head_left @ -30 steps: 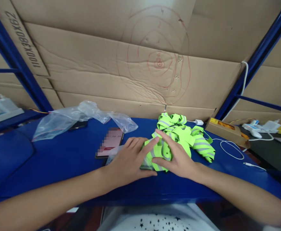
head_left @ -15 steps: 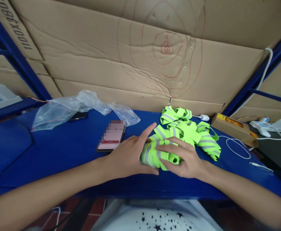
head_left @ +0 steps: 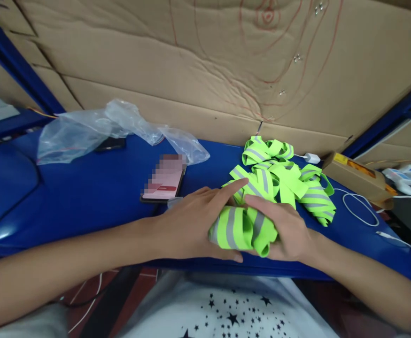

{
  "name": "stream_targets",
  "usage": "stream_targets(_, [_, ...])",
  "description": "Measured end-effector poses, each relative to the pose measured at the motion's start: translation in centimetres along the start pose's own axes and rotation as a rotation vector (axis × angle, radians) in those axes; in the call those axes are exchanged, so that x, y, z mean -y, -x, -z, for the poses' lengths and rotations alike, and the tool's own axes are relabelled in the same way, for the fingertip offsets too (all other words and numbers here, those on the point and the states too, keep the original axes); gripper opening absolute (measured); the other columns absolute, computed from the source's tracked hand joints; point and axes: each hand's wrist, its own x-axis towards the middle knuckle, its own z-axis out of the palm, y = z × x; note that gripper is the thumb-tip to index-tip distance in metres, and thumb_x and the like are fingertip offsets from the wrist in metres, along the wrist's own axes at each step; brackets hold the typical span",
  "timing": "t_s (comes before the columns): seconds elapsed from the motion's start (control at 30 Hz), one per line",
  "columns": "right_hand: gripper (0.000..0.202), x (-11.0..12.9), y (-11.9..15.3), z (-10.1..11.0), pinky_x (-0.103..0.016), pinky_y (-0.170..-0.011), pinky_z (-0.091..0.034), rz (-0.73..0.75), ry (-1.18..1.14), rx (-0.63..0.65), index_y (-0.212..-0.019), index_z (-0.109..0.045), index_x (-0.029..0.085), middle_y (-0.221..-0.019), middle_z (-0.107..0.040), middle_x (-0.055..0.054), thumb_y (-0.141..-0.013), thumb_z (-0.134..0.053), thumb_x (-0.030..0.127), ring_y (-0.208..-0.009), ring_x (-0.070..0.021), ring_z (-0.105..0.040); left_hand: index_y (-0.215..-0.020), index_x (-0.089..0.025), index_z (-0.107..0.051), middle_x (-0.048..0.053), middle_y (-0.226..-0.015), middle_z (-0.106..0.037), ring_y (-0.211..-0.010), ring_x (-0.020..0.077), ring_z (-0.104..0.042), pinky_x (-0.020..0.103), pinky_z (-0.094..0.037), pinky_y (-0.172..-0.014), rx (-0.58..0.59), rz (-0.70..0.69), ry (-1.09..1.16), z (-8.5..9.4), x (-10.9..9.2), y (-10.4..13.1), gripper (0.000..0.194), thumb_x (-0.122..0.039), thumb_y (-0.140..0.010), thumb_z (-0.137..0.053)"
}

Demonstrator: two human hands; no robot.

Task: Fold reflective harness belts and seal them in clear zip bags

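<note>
A folded bundle of neon-yellow reflective strap [head_left: 239,228] with grey stripes is pressed between both hands near the front edge of the blue table [head_left: 85,197]. My left hand [head_left: 194,225] grips its left side, thumb under it and forefinger stretched over the top. My right hand [head_left: 285,226] wraps around its right side. Behind the bundle lies a loose pile of the same straps [head_left: 286,176].
A phone [head_left: 165,180] lies left of the hands, with crumpled clear plastic bags [head_left: 113,129] behind it. A white cable [head_left: 360,209] and a cardboard box [head_left: 358,178] sit at the right. Cardboard sheets [head_left: 208,65] line the back.
Both hands have gathered the strap bundle tighter and drawn it toward the table's front edge. The camera has tilted downward.
</note>
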Motion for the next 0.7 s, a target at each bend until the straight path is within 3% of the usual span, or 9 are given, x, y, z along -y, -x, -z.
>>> stream_targets(0.07, [0.057,0.4,-0.6,-0.2,-0.032,-0.083,-0.064,-0.128,-0.084,-0.041,-0.142,-0.056,0.028,-0.120,-0.076,-0.006,-0.091,-0.076,0.040,-0.100,-0.0226,-0.076,-0.166,-0.028,-0.010,0.014,-0.133,-0.070,-0.115,0.0361,-0.071,0.046,-0.057,-0.090,0.036,0.072,0.090,0.1,0.2,-0.2,0.129,-0.075,-0.070,-0.080])
stream_targets(0.13, [0.039,0.7,-1.1,-0.5,-0.031,-0.083,-0.063,-0.252,-0.136,-0.116,-0.125,-0.063,0.028,-0.113,-0.077,-0.003,-0.091,-0.078,0.035,-0.095,-0.0208,-0.076,-0.167,-0.028,-0.008,0.013,-0.135,-0.069,-0.116,0.0346,-0.070,0.044,-0.057,-0.089,0.024,0.113,0.162,0.5,0.4,-0.5,0.129,-0.075,-0.070,-0.079])
stream_targets(0.27, [0.026,0.5,-1.7,-0.9,-0.035,-0.079,-0.060,-0.522,-0.144,-0.265,-0.111,-0.064,0.028,-0.100,-0.074,-0.001,-0.092,-0.075,0.041,-0.088,-0.0223,-0.072,-0.165,-0.025,-0.022,0.016,-0.145,-0.061,-0.127,0.0370,-0.065,0.044,-0.056,-0.095,-0.006,0.201,0.066,1.7,0.4,-0.5,0.127,-0.077,-0.065,-0.081])
stream_targets(0.4, [0.024,0.4,-1.9,-0.8,-0.040,-0.084,-0.058,-0.641,-0.158,-0.351,-0.107,-0.063,0.027,-0.098,-0.072,-0.001,-0.092,-0.073,0.043,-0.090,-0.0242,-0.070,-0.159,-0.029,-0.035,0.009,-0.136,-0.070,-0.115,0.0339,-0.072,0.039,-0.059,-0.082,0.098,0.214,0.014,2.9,0.0,0.1,0.103,-0.065,-0.074,-0.081])
stream_targets(0.5, [0.023,0.6,-1.7,-0.2,-0.039,-0.084,-0.059,-0.579,-0.128,-0.361,-0.107,-0.063,0.027,-0.100,-0.073,-0.001,-0.092,-0.074,0.041,-0.091,-0.0239,-0.071,-0.158,-0.031,-0.038,0.005,-0.127,-0.075,-0.105,0.0275,-0.076,0.034,-0.060,-0.077,0.119,0.210,0.191,3.5,0.0,0.0,0.086,-0.056,-0.084,-0.076])
stream_targets(0.6, [0.032,1.0,-1.5,0.7,-0.038,-0.080,-0.061,-0.313,-0.041,-0.342,-0.116,-0.062,0.029,-0.104,-0.075,-0.003,-0.089,-0.078,0.035,-0.091,-0.0245,-0.073,-0.160,-0.034,-0.034,0.005,-0.140,-0.068,-0.119,0.0229,-0.071,0.033,-0.061,-0.089,0.222,0.139,0.564,4.0,0.5,-0.6,0.076,-0.041,-0.094,-0.071])
stream_targets(0.7, [0.041,1.2,-1.5,1.5,-0.035,-0.072,-0.062,-0.053,0.003,-0.298,-0.122,-0.062,0.025,-0.102,-0.076,-0.005,-0.086,-0.080,0.029,-0.085,-0.0232,-0.073,-0.159,-0.031,-0.036,0.007,-0.146,-0.063,-0.129,0.0228,-0.065,0.034,-0.057,-0.100,0.340,0.076,0.839,4.3,0.7,-1.2,0.073,-0.033,-0.095,-0.070])
